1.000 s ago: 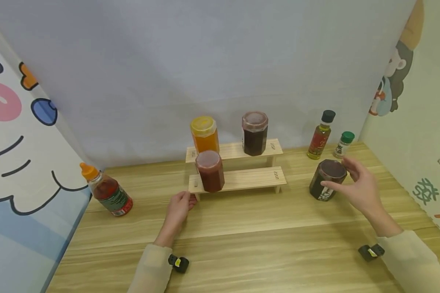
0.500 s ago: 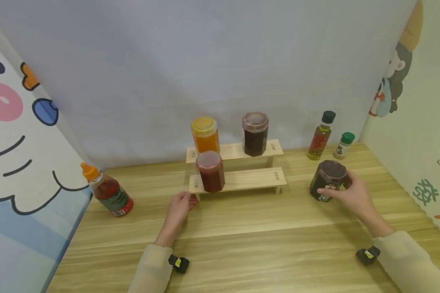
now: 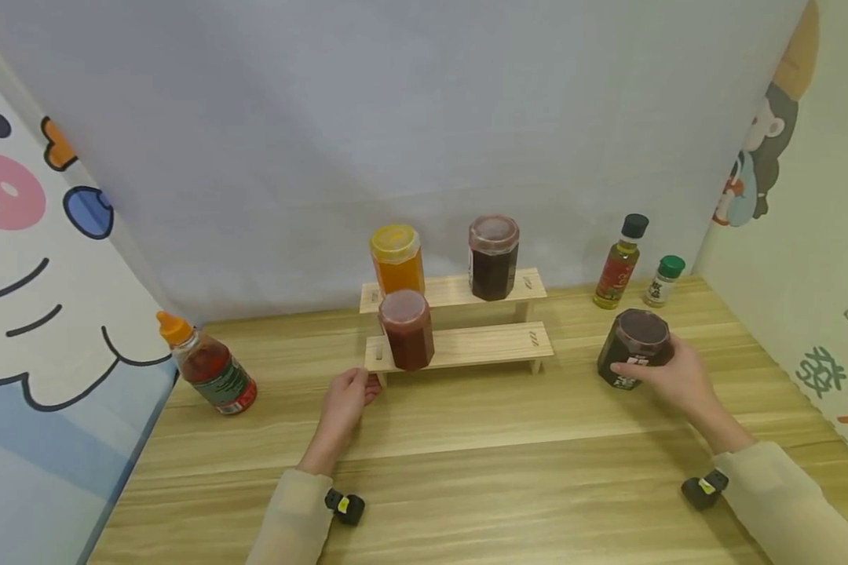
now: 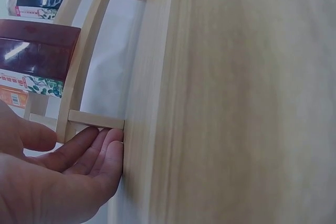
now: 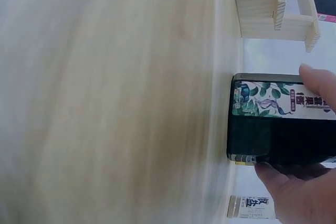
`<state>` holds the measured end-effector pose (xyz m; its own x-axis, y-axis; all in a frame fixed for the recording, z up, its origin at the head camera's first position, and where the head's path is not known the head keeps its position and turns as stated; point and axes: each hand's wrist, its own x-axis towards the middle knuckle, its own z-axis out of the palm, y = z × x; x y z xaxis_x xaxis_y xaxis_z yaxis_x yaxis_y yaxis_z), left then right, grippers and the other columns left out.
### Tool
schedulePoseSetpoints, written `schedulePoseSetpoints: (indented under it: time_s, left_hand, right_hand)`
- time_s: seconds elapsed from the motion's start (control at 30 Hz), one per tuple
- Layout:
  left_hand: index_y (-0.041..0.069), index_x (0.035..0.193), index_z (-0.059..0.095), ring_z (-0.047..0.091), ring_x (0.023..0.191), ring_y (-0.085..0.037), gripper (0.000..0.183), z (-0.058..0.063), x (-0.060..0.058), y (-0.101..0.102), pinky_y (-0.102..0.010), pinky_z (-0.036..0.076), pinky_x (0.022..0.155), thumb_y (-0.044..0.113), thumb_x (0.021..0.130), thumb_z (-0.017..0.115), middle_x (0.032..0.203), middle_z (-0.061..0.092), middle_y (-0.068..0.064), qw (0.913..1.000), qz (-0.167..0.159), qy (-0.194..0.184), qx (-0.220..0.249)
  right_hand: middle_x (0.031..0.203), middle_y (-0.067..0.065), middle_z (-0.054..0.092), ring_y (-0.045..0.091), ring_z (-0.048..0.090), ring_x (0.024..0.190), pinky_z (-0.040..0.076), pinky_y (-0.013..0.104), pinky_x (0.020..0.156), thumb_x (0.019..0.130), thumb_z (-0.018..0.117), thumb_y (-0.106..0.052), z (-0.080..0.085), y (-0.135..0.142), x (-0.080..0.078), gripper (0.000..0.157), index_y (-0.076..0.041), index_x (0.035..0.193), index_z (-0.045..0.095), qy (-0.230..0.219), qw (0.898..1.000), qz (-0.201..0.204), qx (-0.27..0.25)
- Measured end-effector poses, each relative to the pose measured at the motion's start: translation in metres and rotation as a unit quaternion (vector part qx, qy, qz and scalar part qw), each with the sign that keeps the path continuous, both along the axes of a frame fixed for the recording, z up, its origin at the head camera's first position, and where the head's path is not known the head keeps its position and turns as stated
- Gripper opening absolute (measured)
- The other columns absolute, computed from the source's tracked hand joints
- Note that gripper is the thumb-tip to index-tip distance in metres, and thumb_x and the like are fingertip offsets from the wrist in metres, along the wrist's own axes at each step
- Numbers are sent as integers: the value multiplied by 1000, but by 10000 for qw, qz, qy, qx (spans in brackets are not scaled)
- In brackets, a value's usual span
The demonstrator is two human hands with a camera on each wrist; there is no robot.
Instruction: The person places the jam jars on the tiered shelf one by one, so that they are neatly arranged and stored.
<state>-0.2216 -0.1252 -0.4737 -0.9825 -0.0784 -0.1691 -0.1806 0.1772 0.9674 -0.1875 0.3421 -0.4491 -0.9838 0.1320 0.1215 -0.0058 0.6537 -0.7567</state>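
My right hand (image 3: 678, 380) grips a dark jam jar (image 3: 632, 349) on the right side of the table, thumb on the near side, fingers round the far side. In the right wrist view the label of this jam jar (image 5: 268, 99) shows, its base close to the tabletop. My left hand (image 3: 344, 400) holds the left end of a two-tier wooden rack (image 3: 484, 345). In the left wrist view its fingers (image 4: 107, 163) lie against the rack's leg (image 4: 97, 119), the thumb at the plank's end. A reddish jar (image 3: 406, 333) stands on the lower tier.
On the upper tier are a yellow-lidded orange jar (image 3: 399, 263) and another dark jar (image 3: 493, 259). An oil bottle (image 3: 618, 267) and a green-capped shaker (image 3: 664, 281) stand behind the right hand. A red sauce bottle (image 3: 215, 373) leans at the left. A pale cloth wall (image 3: 424, 118) backs the table.
My right hand has closed round the dark jam jar, its fingers and thumb moving in against the sides. The left hand and the rack have stayed in place.
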Motion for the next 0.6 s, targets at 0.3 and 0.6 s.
schedulePoseSetpoints:
  time_s: [0.3, 0.6]
  left_hand:
    - [-13, 113, 58, 60, 98, -31, 37, 0, -1, -1, -38, 50, 88, 14, 102, 36, 107, 60, -23, 10000, 18, 6, -18]
    - [-13, 114, 58, 59, 101, -32, 36, -1, -2, -1, -40, 49, 90, 14, 103, 36, 108, 60, -24, 10000, -12, -56, 26]
  right_hand:
    - [110, 26, 60, 32, 57, 96, 45, 17, 68, 75, 82, -38, 1, -1, -1, 72, 8, 123, 53, -36, 9996, -258, 104]
    - [106, 26, 62, 22, 58, 89, 45, 15, 67, 73, 84, -36, 0, -3, 1, 70, 8, 119, 56, 128, 9995, -290, 91]
